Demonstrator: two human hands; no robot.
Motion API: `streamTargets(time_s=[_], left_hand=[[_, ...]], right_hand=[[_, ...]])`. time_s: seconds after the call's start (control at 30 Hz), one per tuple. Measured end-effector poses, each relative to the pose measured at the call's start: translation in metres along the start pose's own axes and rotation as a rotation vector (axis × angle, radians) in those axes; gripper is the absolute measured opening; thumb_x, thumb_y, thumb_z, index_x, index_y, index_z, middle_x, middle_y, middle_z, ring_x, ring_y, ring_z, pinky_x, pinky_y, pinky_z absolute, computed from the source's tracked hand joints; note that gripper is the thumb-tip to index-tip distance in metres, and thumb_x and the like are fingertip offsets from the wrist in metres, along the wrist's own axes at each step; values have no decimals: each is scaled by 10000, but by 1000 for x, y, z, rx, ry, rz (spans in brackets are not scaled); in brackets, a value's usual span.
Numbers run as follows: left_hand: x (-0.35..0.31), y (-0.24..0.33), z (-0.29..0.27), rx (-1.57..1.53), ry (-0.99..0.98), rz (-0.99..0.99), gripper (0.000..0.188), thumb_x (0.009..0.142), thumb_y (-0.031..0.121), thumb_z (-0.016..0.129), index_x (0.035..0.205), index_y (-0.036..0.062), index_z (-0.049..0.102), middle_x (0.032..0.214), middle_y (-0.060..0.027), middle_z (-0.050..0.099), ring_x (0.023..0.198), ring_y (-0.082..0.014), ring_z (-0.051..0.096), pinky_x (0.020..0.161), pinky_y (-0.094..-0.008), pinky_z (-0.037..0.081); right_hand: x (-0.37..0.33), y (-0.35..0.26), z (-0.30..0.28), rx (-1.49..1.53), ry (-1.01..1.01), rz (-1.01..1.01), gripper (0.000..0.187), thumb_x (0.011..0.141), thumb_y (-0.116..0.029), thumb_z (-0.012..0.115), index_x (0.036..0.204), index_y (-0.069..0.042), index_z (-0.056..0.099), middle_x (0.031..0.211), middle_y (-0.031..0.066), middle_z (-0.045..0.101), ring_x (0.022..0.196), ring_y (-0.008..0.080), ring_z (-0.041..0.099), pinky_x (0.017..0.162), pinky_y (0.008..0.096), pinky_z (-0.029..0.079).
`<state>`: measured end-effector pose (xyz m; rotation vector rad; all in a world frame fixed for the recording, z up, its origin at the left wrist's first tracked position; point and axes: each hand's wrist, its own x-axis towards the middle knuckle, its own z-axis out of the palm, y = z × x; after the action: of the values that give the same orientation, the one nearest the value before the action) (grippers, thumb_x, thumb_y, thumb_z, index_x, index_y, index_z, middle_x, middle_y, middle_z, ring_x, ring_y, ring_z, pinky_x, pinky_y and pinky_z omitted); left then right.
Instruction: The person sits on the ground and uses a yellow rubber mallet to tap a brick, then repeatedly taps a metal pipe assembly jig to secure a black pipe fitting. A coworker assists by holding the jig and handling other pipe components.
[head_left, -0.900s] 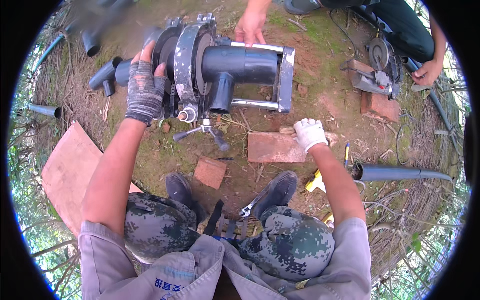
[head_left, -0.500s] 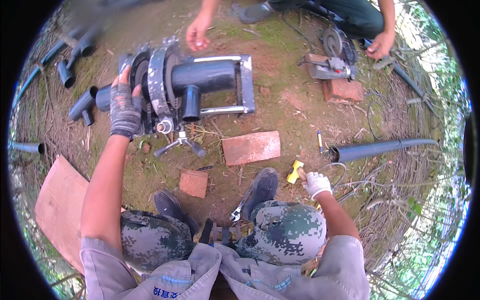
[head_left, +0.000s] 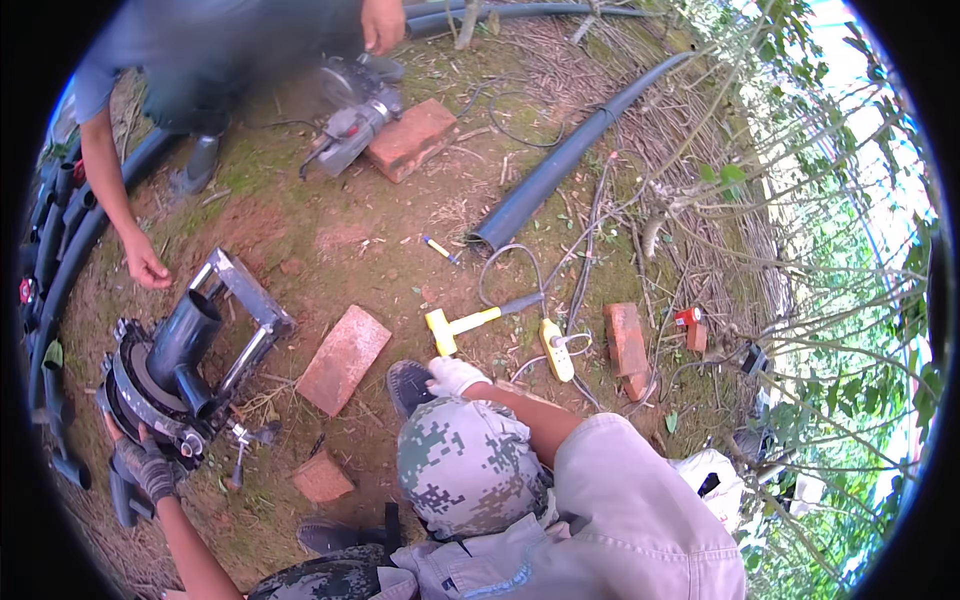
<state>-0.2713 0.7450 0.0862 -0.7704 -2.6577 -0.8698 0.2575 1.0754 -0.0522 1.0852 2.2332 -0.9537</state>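
My left hand (head_left: pixel 148 466), in a dark striped glove with bare fingertips, lies with fingers spread on a round metal pipe clamp (head_left: pixel 140 385). A black plastic tee fitting (head_left: pixel 183 340) sits in that clamp, its open end tilted upward. My right hand (head_left: pixel 458 379), in a white glove, is beside my shoe (head_left: pixel 408 385) and knee. Its fingers look loosely apart with nothing visible in them, though they show only in part. Just beyond it a yellow hammer (head_left: pixel 467 323) with a black grip lies on the ground, apart from the hand.
Another person's hand (head_left: pixel 147 264) hovers near the tee. A power tool (head_left: pixel 360 130) leans against a brick (head_left: pixel 412 140). Elsewhere lie a red brick (head_left: pixel 345 360), a marker (head_left: pixel 438 248), a long black pipe (head_left: pixel 570 160), a yellow power strip (head_left: pixel 556 350) with cables, and branches at right.
My view has turned to the right, so the clamp now appears lower left. My right hand has moved from the hammer's handle to beside my shoe; the hammer lies fully exposed.
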Motion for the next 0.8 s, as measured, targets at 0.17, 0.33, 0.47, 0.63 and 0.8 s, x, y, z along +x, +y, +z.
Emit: streamTargets(time_s=[0.17,0.33,0.47,0.63,0.8], left_hand=[[3,3,-12,61,-10,-94,757,951,60,629,1608,174,271,1547,-218,446,1406,-370,455,1160,-418,335],[-7,51,-24,59,-73,-161,735,976,132,612,1613,158,246,1584,-221,387,1428,-371,422,1173,-408,310],[-3,14,-13,-51,-63,-112,734,993,196,610,1615,139,224,1593,-226,372,1426,-360,417,1187,-390,290],[-8,28,-15,38,-94,-147,739,992,181,622,1615,162,225,1575,-221,398,1394,-361,452,1161,-401,321],[-11,4,-16,54,-42,-149,761,974,154,642,1614,172,231,1541,-223,442,1361,-356,487,1148,-409,345]], right_hand=[[-1,-34,23,179,54,-221,346,929,-259,622,1199,-43,626,1247,244,626,1218,403,594,988,475,501],[-1,2,6,-40,453,56,405,846,-296,716,1185,-92,631,1178,156,619,1116,350,617,934,496,503],[4,37,-28,-100,432,270,542,821,-317,760,1302,-142,582,1323,104,566,1267,309,544,1040,473,446],[-2,50,-44,-70,350,253,451,869,-310,703,1276,-140,606,1316,127,577,1224,311,586,1008,480,467],[23,59,-47,-221,399,193,340,908,-282,650,1219,-145,652,1279,113,604,1231,299,580,1007,492,451]])
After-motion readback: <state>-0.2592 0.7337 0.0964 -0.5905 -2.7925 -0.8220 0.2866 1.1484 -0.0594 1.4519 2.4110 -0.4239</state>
